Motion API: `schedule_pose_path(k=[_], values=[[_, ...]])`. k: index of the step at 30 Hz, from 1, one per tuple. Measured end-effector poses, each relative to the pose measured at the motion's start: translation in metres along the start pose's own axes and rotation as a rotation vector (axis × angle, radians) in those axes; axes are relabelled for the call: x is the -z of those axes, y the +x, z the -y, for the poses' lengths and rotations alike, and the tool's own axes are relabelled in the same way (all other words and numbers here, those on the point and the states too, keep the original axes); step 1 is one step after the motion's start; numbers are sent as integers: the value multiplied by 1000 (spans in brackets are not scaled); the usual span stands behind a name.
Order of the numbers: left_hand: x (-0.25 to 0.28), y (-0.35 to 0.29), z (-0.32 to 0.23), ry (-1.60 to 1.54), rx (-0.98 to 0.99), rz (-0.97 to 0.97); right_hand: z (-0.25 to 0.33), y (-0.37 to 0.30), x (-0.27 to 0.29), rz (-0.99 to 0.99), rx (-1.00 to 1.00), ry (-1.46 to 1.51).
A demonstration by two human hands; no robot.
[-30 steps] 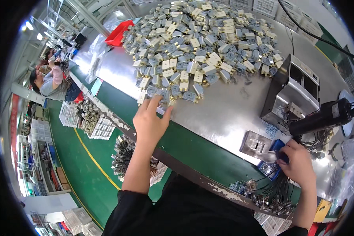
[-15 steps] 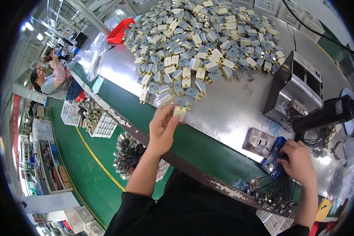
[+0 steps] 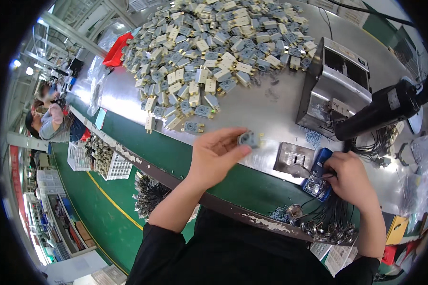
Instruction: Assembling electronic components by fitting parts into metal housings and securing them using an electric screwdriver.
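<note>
A small grey plastic component with brass pins (image 3: 250, 138) sits just right of the frame's centre, pinched between the thumb and fingertips of the left hand (image 3: 214, 156), which is clenched around it above the near edge of the steel worktop (image 3: 271, 107). The left forearm runs down toward the lower middle of the frame into a black sleeve (image 3: 176, 251).

To the right of the held part, a small metal fixture block (image 3: 292, 159) rests on the worktop. Just beside it, the right hand (image 3: 349, 178) closes its fingers on a blue-handled tool (image 3: 321, 164), its tip at the fixture. Below that hand a bundle of dark wires with metal ring ends (image 3: 328, 223) hangs over the table's green front edge (image 3: 252, 185).

Above the left hand, filling the upper middle of the frame, lies a large heap of the same grey and cream components (image 3: 214, 52), with a few strays close to the hand. At the heap's upper left edge is a red tray (image 3: 116, 50). On the right stands a grey metal box-shaped machine (image 3: 340, 83), and a black cylindrical tool (image 3: 383, 111) juts in from the right rim beside it.

At the far left, another person in a pink and grey top (image 3: 45, 123) sits along the bench, above the green floor (image 3: 95, 209).
</note>
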State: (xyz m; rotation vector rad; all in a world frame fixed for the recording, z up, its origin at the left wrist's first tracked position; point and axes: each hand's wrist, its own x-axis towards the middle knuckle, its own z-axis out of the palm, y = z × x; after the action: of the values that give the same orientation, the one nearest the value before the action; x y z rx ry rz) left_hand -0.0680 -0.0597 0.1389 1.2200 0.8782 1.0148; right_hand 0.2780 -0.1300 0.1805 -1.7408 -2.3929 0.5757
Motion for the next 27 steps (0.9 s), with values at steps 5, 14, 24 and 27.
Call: schedule_pose_path(k=[5,14,24,27], values=[[-19,10,-5,386,-376,84,-12,2,-4,13,-1,29],[-29,25,-8,561,-452,114,-14,-2,-1,-38,60,206],[-77,62,21,699,-454,461,-21,-2,18,-339,-13,335],[-83,68,34,739,-609,492,-28,-6,20,-302,2,399]])
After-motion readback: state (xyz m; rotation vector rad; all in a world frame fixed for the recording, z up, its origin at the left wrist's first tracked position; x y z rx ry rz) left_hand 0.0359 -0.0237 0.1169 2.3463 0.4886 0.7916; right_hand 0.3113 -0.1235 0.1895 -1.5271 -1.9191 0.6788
